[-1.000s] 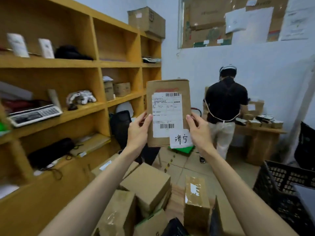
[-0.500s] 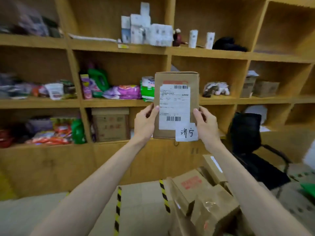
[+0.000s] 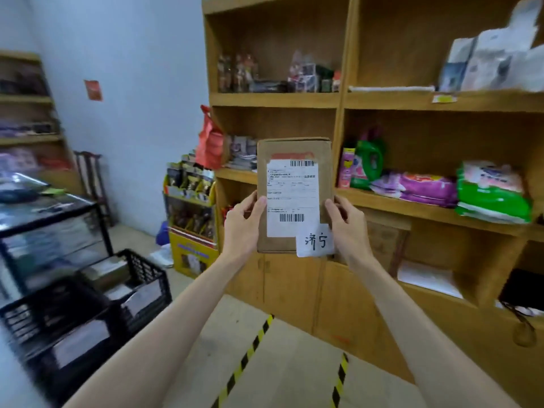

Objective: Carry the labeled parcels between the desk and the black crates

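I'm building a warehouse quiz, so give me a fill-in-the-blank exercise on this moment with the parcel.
1. The brown cardboard parcel is held upright by ____ hands.
2. The handwritten white slip sits at the parcel's lower ____ corner.
3. The black plastic crates stand to the person's ____.
4. The green detergent bottle stands on the wooden ____.

Missing words: both; right; left; shelf

Both forearms are bare up to the frame's lower edge, with no sleeve showing. The left hand and right hand wear no gloves. No rings or watch show.
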A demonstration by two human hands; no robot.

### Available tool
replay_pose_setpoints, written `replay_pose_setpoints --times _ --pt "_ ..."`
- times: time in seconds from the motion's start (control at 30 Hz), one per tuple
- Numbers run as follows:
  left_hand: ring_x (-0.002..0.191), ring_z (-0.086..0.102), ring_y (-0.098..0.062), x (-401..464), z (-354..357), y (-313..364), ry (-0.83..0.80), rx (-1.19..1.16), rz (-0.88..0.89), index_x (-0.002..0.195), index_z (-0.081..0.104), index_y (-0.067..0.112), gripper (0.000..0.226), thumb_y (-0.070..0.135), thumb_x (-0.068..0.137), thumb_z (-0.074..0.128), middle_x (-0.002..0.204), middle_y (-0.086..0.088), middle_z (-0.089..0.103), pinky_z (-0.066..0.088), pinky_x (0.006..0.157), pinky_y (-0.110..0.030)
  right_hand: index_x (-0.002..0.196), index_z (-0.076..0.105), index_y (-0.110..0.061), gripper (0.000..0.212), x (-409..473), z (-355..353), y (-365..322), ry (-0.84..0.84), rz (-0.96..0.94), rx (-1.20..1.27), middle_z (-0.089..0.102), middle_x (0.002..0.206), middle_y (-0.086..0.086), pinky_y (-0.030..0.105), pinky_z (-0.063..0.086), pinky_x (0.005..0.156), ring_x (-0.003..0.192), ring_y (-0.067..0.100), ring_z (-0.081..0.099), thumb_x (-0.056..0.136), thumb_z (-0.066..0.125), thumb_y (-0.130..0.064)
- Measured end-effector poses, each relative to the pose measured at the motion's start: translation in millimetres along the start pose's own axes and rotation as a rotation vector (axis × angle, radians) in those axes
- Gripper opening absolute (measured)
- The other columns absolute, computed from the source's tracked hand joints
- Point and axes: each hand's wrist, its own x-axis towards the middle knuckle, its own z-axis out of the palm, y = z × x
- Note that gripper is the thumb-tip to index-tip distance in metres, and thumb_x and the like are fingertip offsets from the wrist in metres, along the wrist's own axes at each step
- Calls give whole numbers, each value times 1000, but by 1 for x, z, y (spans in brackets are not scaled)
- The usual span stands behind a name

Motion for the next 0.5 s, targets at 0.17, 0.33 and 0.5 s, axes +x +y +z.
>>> replay_pose_setpoints --times 0.17,0.33,0.5 --pt "119 65 -13 10 -104 -30 167 22 -46 140 61 19 54 53 98 57 134 8 65 55 100 -38 143 52 -15 46 13 123 -6 -191 -59 60 61 135 -5 43 50 102 121 13 58 104 48 -39" --pt "88 74 -15 18 -184 -53 342 35 -95 118 73 18 27 33 104 57 102 3 78 58 68 -29 146 49 -9 47 13 223 -13 -354 -53 123 57 140 1 42 47 105 126 19 54 104 50 -33" --pt "89 75 -12 30 -240 -72 482 79 -142 100 72 41 19 31 104 56 95 12 78 61 82 -41 132 56 -19 28 28 305 -19 -489 -69 198 60 111 -16 4 47 75 93 -8 59 105 49 -22"
